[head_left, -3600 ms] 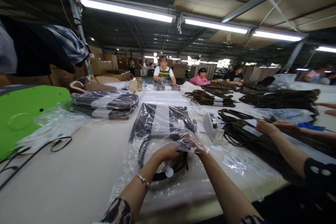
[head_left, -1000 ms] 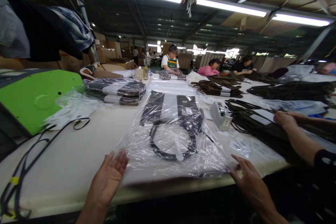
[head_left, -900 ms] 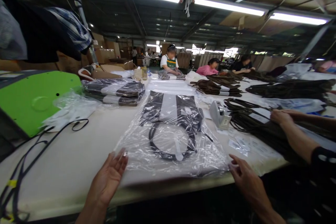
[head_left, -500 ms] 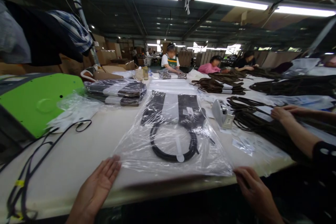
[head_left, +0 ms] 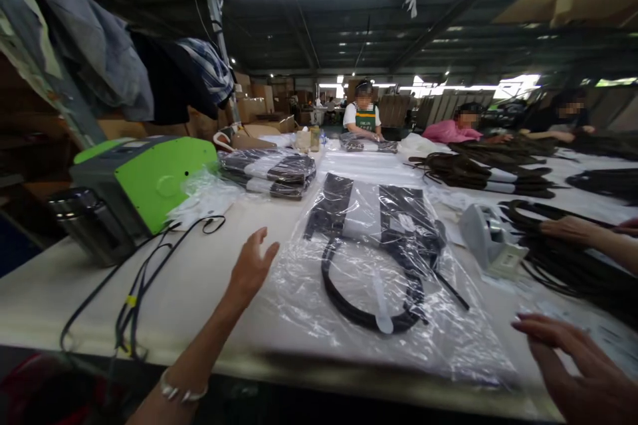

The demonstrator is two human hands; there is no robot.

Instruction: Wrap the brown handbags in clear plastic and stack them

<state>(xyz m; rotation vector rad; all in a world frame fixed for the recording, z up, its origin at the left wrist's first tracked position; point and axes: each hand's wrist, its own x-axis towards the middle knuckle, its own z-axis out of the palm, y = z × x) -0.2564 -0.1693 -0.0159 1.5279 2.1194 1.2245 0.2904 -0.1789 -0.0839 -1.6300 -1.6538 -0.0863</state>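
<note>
A clear plastic bag lies flat on the white table. Inside it are a folded dark item with a pale band and a coiled black cord held by a white strip. To the left of the bag, my left hand is raised with fingers apart and nothing in it. My right hand is beyond the bag's lower right corner, fingers spread, holding nothing; its lower part is cut off by the frame.
At left stand a green machine, a steel flask and black cables. Wrapped bundles lie behind. A tape dispenser is at right, near another person's hand on dark straps. People work farther back.
The view has turned left. My left hand has left the bag's edge and moved up and forward. My right hand has let go of the bag's corner and opened.
</note>
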